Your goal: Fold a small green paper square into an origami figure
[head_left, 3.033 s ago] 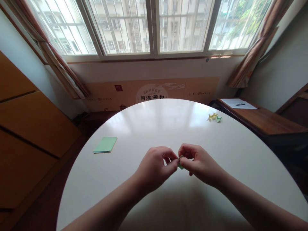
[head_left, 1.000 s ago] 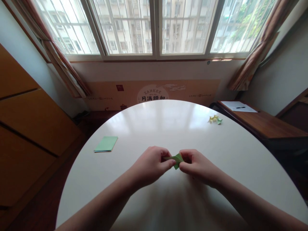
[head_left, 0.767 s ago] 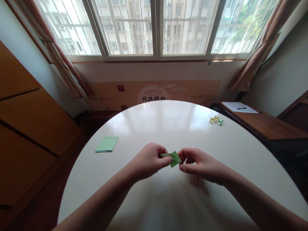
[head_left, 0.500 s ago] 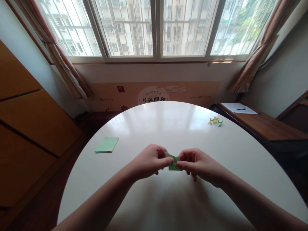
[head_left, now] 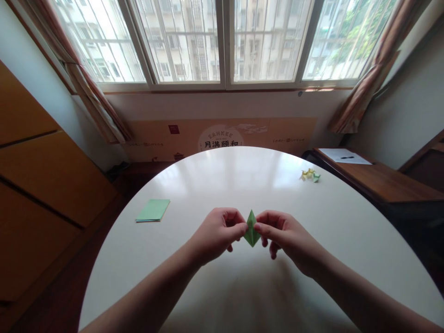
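A small green folded paper piece [head_left: 251, 230], diamond-shaped with a point up and a point down, is held just above the round white table [head_left: 215, 185]. My left hand [head_left: 218, 233] pinches its left edge between thumb and forefinger. My right hand [head_left: 282, 233] pinches its right edge the same way. Both hands have their other fingers curled under.
A stack of light green paper sheets [head_left: 153, 210] lies on the table to the left. Several small yellow and green folded paper pieces [head_left: 310, 175] sit at the far right. A wooden side desk [head_left: 385, 178] with a white sheet and pen [head_left: 343, 156] stands to the right.
The green paper piece was turned and reworked between my fingers; it lay sideways half a second ago and now stands as an upright diamond. Both hands stayed in about the same place.
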Demonstrator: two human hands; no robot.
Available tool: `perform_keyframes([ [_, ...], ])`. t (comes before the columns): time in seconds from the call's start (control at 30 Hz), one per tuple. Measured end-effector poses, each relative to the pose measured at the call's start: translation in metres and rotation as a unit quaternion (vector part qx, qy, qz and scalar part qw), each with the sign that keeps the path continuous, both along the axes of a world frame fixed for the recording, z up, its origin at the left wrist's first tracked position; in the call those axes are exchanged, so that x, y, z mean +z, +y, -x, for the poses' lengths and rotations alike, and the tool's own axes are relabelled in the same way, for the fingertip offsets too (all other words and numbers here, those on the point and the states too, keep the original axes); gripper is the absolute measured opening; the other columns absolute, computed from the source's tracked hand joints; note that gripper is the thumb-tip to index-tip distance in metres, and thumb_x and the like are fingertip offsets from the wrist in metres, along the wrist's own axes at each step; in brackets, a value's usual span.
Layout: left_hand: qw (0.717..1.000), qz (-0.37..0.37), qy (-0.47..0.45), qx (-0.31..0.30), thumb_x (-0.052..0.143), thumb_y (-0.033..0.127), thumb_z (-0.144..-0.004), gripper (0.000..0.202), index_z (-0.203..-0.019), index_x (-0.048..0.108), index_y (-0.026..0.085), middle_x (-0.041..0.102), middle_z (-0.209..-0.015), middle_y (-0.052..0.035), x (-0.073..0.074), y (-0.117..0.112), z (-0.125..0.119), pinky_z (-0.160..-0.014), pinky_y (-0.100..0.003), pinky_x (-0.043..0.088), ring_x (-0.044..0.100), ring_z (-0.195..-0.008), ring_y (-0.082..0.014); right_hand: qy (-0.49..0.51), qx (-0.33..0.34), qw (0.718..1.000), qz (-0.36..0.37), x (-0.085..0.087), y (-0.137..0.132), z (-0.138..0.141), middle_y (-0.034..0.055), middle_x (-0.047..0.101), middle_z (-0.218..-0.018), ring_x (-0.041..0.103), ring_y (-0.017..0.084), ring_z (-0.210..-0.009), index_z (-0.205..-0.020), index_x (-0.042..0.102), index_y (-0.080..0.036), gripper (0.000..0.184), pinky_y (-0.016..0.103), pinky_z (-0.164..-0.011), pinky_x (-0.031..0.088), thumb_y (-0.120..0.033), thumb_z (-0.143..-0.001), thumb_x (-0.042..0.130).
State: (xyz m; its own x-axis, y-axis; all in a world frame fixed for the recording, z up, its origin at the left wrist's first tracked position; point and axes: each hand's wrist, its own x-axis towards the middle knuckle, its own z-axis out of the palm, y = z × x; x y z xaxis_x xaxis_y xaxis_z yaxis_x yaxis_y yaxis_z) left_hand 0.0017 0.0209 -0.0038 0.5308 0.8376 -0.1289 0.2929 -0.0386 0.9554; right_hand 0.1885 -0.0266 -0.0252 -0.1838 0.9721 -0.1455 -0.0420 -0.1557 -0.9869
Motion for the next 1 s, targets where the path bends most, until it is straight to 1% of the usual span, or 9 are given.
perform_keyframes([
  [0.1, 0.999, -0.001, 0.032, -0.022, 0.062, 0.022, -0.074, 0.011, -0.068, 0.062, 0.014, 0.058, -0.062, 0.0008, 0.0, -0.004, -0.001, -0.043, -0.02, 0.045, 0.053, -0.053, -0.0106, 0.001, 0.001, 1.0, -0.011, -0.001, 0.0, 0.0, 0.0026, 0.065, -0.071, 0.057, 0.014, -0.062, -0.082, 0.068, -0.016, 0.029, 0.022, -0.047, 0.043, -0.043, -0.077, 0.077],
  [0.2, 0.998, 0.001, 0.051, -0.034, 0.063, 0.023, -0.074, 0.012, -0.067, 0.06, 0.014, 0.058, -0.062, 0.001, -0.001, -0.007, -0.002, -0.043, -0.02, 0.045, 0.053, -0.053, -0.0108, 0.007, 0.001, 1.0, -0.01, -0.003, 0.0, 0.001, 0.0021, 0.065, -0.069, 0.058, 0.014, -0.06, -0.076, 0.066, -0.015, 0.028, 0.021, -0.047, 0.042, -0.041, -0.076, 0.078],
  [0.3, 0.998, -0.006, 0.05, -0.031, 0.064, 0.028, -0.077, 0.016, -0.07, 0.063, 0.013, 0.059, -0.062, 0.0002, -0.002, -0.007, -0.002, -0.043, -0.021, 0.045, 0.053, -0.053, -0.0114, 0.023, -0.013, 1.0, -0.011, -0.004, 0.001, 0.001, 0.0015, 0.064, -0.067, 0.057, 0.013, -0.058, -0.074, 0.066, -0.015, 0.026, 0.021, -0.046, 0.041, -0.038, -0.076, 0.078],
  [0.43, 0.999, -0.024, 0.023, -0.017, 0.064, 0.035, -0.082, 0.024, -0.081, 0.069, 0.012, 0.064, -0.069, -0.0035, -0.003, -0.005, -0.004, -0.043, -0.021, 0.046, 0.057, -0.058, -0.0137, 0.045, -0.04, 0.998, -0.027, -0.005, 0.002, 0.001, 0.0014, 0.063, -0.067, 0.057, 0.013, -0.06, -0.074, 0.066, -0.015, 0.026, 0.021, -0.047, 0.041, -0.039, -0.078, 0.077],
  [0.63, 0.999, -0.039, 0.034, -0.007, 0.064, 0.031, -0.082, 0.021, -0.075, 0.068, 0.012, 0.064, -0.067, -0.003, -0.005, -0.008, -0.006, -0.044, -0.021, 0.045, 0.055, -0.055, -0.0122, 0.069, -0.048, 0.996, -0.019, -0.007, -0.001, 0.003, 0.0019, 0.066, -0.07, 0.061, 0.015, -0.063, -0.079, 0.067, -0.017, 0.023, 0.022, -0.049, 0.044, -0.036, -0.077, 0.079],
  [0.8, 0.998, -0.038, 0.049, -0.014, 0.064, 0.03, -0.081, 0.019, -0.075, 0.068, 0.012, 0.065, -0.067, -0.0029, -0.006, -0.01, -0.008, -0.044, -0.021, 0.045, 0.055, -0.054, -0.0117, 0.098, -0.09, 0.991, 0.007, -0.008, 0.003, -0.004, 0.0009, 0.061, -0.068, 0.056, 0.014, -0.062, -0.079, 0.069, -0.016, 0.026, 0.02, -0.046, 0.045, -0.037, -0.071, 0.084],
  [0.87, 0.998, -0.031, 0.046, -0.009, 0.064, 0.029, -0.08, 0.018, -0.074, 0.068, 0.012, 0.065, -0.066, -0.0026, -0.006, -0.009, -0.008, -0.043, -0.021, 0.045, 0.055, -0.053, -0.0117, 0.106, -0.105, 0.989, 0.01, -0.007, 0.006, -0.007, 0.0016, 0.061, -0.071, 0.056, 0.014, -0.066, -0.079, 0.07, -0.016, 0.029, 0.02, -0.047, 0.046, -0.037, -0.069, 0.086],
  [0.93, 0.999, -0.028, 0.035, 0.005, 0.064, 0.03, -0.08, 0.019, -0.074, 0.068, 0.012, 0.063, -0.065, -0.0022, -0.004, -0.008, -0.008, -0.042, -0.02, 0.045, 0.055, -0.053, -0.0118, 0.12, -0.116, 0.986, 0.009, -0.005, 0.007, -0.009, 0.0033, 0.062, -0.079, 0.055, 0.014, -0.068, -0.083, 0.07, -0.017, 0.03, 0.02, -0.048, 0.047, -0.042, -0.073, 0.083],
  [1.0, 0.999, -0.025, 0.021, 0.022, 0.065, 0.03, -0.08, 0.019, -0.074, 0.067, 0.012, 0.062, -0.063, -0.0019, -0.003, -0.007, -0.008, -0.042, -0.02, 0.045, 0.055, -0.053, -0.0118, 0.121, -0.114, 0.986, 0.006, -0.003, 0.006, -0.01, 0.005, 0.063, -0.088, 0.056, 0.015, -0.07, -0.091, 0.071, -0.018, 0.033, 0.021, -0.048, 0.048, -0.048, -0.079, 0.077],
])
